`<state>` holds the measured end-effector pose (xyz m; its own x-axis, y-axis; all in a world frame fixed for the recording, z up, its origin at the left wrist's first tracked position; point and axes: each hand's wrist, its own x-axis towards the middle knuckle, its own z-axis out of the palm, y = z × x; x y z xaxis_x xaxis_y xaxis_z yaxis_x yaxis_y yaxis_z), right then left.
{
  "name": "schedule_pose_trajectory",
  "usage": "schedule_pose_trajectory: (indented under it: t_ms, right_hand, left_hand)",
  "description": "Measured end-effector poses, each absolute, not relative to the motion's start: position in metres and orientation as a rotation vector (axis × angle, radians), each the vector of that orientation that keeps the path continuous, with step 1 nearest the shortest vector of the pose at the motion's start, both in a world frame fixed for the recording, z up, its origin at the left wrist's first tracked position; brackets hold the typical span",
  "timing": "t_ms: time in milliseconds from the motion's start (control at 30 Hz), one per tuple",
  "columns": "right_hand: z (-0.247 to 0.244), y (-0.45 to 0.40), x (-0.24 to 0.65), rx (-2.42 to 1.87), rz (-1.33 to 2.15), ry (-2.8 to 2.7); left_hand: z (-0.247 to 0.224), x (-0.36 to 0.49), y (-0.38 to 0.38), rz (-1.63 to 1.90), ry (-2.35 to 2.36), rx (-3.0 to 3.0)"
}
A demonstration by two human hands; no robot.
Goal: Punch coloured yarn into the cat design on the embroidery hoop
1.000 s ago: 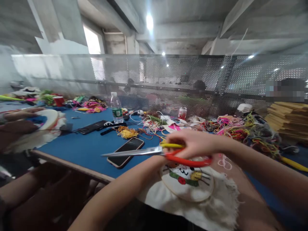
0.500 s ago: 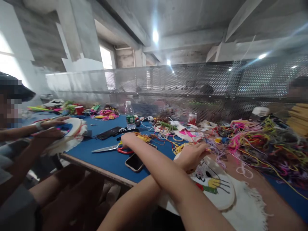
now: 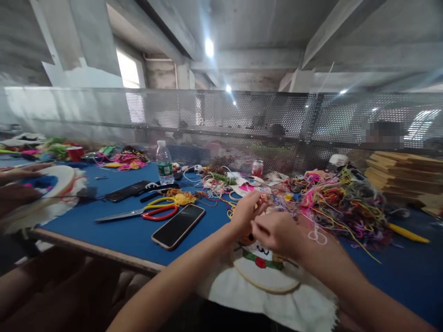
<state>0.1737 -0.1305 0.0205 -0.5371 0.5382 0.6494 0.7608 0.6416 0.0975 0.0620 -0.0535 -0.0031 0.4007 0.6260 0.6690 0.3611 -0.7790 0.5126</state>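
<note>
From the head view, I see my left hand (image 3: 246, 213) and right hand (image 3: 277, 230) meeting just above the embroidery hoop (image 3: 266, 276), which lies under them on its frayed white cloth (image 3: 277, 299) at the near table edge, close enough, I judge, to work on without reaching. The left hand's fingers are curled, seemingly pinching something small and orange, though blur keeps me from telling what; the right hand's fingers are bent toward it, and I cannot tell whether they grip anything. Just beyond and right of the hands spreads a tangled heap of coloured yarn (image 3: 342, 203), near enough to pull strands from. Left of the left hand lie a phone (image 3: 178, 226), face up, and the red-and-yellow-handled scissors (image 3: 138, 213), flat on the blue table (image 3: 114, 230), touched by neither hand. Further left, another person's hands (image 3: 17, 184) hold a second hoop.
</note>
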Motion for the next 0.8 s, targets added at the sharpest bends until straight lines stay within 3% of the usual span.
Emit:
schedule_pose_trajectory:
  t_ms: [133, 433, 533, 600, 700, 800]
  right_hand:
    - [0.008, -0.102, 0.218, -1.4, -0.288, -2.088]
    - [0.015, -0.088, 0.233, -1.364, -0.007, -2.014]
    - [0.006, -0.087, 0.235, -1.207, 0.331, -1.936]
    - [0.0, -0.087, 0.235, -1.151, 0.587, -1.803]
    - [-0.008, -0.088, 0.233, -1.087, 0.94, -1.564]
    - [-0.014, -0.088, 0.23, -1.089, 1.18, -1.393]
  left_hand:
    - [0.0, 0.068, -0.05, 1.445, 0.824, 2.401]
    - [0.033, 0.086, -0.052, 1.378, 0.898, 2.53]
    - [0.038, 0.076, -0.053, 1.172, 1.022, 2.586]
    - [0.033, 0.062, -0.048, 0.96, 1.345, 2.568]
    - [0.015, 0.04, -0.037, 0.401, 1.808, 2.441]
    - [-0.003, 0.028, -0.029, 0.104, 1.722, 2.402]
